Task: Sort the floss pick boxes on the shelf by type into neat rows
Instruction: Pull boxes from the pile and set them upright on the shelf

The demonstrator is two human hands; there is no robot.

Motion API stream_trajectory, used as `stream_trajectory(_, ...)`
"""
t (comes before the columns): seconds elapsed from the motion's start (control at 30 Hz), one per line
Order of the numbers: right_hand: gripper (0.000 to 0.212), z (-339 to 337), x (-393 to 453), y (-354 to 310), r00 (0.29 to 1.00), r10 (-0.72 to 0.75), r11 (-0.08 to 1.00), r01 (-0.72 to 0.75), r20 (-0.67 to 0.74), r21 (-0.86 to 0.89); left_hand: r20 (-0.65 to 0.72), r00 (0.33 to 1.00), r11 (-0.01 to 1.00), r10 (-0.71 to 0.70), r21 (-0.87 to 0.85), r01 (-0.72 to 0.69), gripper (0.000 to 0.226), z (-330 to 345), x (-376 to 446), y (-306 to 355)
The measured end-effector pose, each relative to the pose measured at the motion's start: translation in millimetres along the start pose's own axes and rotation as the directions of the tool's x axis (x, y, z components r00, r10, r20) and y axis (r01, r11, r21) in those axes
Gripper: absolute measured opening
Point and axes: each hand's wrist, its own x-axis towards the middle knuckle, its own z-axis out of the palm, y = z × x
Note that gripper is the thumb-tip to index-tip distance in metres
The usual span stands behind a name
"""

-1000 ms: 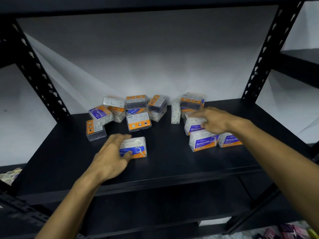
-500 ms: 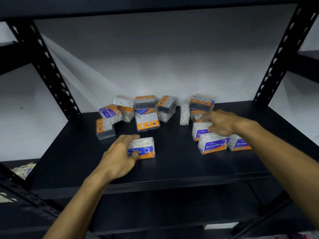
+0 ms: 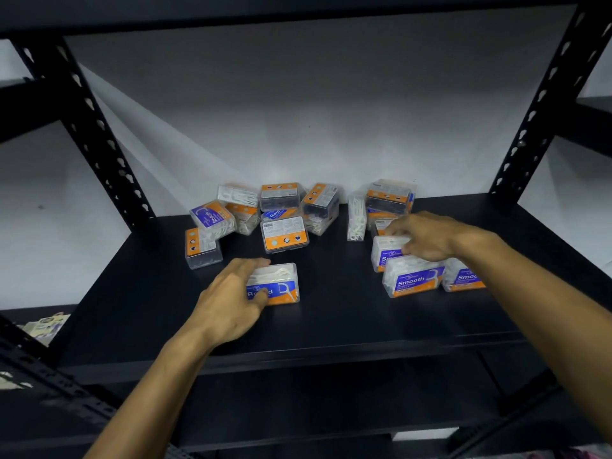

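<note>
On the black shelf, my left hand grips a "Round" floss pick box from its left side, thumb on the front label. To the right, my right hand holds the top of a "Smooth" box. Two more "Smooth" boxes, one in front and one to its right, stand upright beside it. A jumbled pile of several boxes lies at the back of the shelf, some on their sides or backs. A further stack of boxes sits behind my right hand.
Black perforated uprights frame the shelf at the left and right. A white wall closes the back. A lower shelf lies below. Some packets show at the lower left, outside the rack.
Both hands have stayed on their boxes. My right hand has drawn its "Smooth" box slightly back toward the other two. The camera has shifted a little.
</note>
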Motion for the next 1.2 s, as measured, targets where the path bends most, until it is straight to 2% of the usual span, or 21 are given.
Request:
stream_trajectory(0.6, 0.048, -8.3, 0.9, -6.6, 1.000, -0.008, 1.000, 0.008, 0.017, 0.012, 0.042, 0.999, 1.000, 0.022, -0.008, -0.022, 0.054, 4.5, 7.3, 2.9)
stream_trajectory(0.7, 0.051, -9.2, 0.4, -9.9, 1.000, -0.013, 1.000, 0.013, -0.012, -0.016, 0.052, 0.998, 1.000, 0.022, -0.015, -0.021, 0.058, 3.8, 7.3, 1.4)
stream_trajectory(0.8, 0.044, -11.3, 1.6, -16.1, 0.996, -0.029, 0.998, 0.024, -0.080, -0.059, 0.054, 0.998, 1.000, 0.026, -0.017, -0.026, 0.062, 2.3, 6.3, 0.7)
stream_trajectory(1.0, 0.039, -17.6, 14.5, -51.7, 0.963, -0.145, 0.989, 0.136, -0.227, -0.051, -0.045, 0.999, 0.994, -0.025, -0.110, 0.020, 0.057, -12.6, 5.7, -10.4)
stream_trajectory(1.2, 0.036, -12.3, 43.9, -102.9, 0.929, -0.290, 0.950, 0.309, -0.231, 0.051, -0.210, 0.962, 0.983, -0.175, -0.089, 0.159, 0.044, -35.9, 7.6, -48.3)
